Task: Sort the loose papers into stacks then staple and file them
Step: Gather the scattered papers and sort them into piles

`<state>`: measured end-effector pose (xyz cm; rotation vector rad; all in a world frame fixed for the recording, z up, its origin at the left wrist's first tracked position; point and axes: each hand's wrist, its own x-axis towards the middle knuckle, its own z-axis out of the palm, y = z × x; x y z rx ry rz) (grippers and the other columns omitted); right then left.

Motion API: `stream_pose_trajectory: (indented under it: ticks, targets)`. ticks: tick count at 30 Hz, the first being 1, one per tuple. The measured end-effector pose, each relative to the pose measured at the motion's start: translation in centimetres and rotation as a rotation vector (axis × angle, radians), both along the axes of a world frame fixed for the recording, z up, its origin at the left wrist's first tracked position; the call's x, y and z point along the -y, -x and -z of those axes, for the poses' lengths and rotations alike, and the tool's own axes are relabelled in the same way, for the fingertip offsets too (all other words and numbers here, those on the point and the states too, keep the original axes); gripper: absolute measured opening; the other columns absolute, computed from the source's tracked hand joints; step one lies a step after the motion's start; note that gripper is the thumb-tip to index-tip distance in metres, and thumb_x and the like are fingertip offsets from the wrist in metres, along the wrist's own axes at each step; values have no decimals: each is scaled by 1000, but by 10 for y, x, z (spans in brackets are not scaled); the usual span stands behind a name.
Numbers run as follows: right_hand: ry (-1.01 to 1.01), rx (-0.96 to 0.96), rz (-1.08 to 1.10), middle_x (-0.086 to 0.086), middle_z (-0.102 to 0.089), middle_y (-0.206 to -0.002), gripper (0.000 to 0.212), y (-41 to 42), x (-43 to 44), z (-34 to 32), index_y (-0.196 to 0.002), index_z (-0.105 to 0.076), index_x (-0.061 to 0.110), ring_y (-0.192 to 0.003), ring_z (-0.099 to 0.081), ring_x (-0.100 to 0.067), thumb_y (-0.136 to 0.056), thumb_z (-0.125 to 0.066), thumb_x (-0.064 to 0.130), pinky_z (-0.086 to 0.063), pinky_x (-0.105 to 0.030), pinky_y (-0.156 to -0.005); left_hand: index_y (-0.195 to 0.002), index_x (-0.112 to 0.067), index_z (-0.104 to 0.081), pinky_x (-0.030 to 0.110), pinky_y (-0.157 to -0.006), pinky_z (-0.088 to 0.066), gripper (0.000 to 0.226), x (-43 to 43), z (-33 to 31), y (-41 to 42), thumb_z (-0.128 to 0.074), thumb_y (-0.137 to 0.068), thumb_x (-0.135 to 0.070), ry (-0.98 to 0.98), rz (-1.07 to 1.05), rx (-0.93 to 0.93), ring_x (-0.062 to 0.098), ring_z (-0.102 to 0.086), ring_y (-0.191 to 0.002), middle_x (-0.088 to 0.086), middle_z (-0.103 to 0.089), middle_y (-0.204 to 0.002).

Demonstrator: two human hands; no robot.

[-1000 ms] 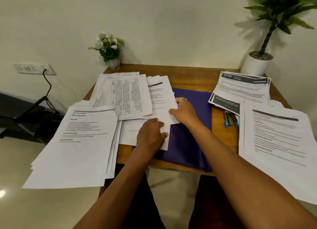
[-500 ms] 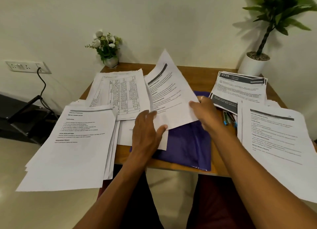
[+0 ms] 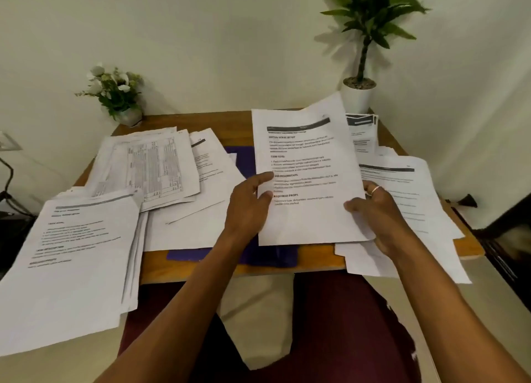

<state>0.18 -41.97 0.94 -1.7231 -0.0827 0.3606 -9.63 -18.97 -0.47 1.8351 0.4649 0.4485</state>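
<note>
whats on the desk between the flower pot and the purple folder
Overlapping loose papers, a table-printed sheet on top, cover it between flower pot and purple folder, in the head view.

Head view: worn on the person's head, faced forward and down.
Nearness: close over the table [image 3: 184, 124], wall behind.

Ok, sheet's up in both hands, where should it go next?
Probably onto the right stack. The held sheet, pinched by the left hand and right hand, has the same dark header bar and text layout as that stack's top page.
</note>
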Motion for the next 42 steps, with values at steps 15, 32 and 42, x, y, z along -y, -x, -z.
stream_pose_trajectory:
  ticks: [15,32,42]
  targets:
    - [520,309,140,0,-53,-145,45,-34,118,7,-137,-63,17,-133,-51,-21,-93,-67,6,-36,-26,-109,-144,-23,-57,32,-110,-40,51,114,24,-77,-69,-95,-32,-541,338,-210,20,-50,-131,0,-57,-141]
    - [570,623,-116,-2,-63,-125,29,-5,-22,17,-113,-74,20,-118,-54,-23,-87,-70,9,-42,-36,-107,-117,-29,-70,35,-91,-36,24,65,8,-30,-64,-94,-36,-629,24,-151,14,-45,-112,-4,-56,-126]
    - [603,460,-463,-5,-52,-146,55,18,-190,22,-144,-54,22,-131,-50,-26,-94,-64,43,-44,-41,-107,-128,-25,-65,49,-107,-38,38,-62,13,47,-68,-91,-33,-587,-284,-412,26,-52,-129,1,-56,-142]
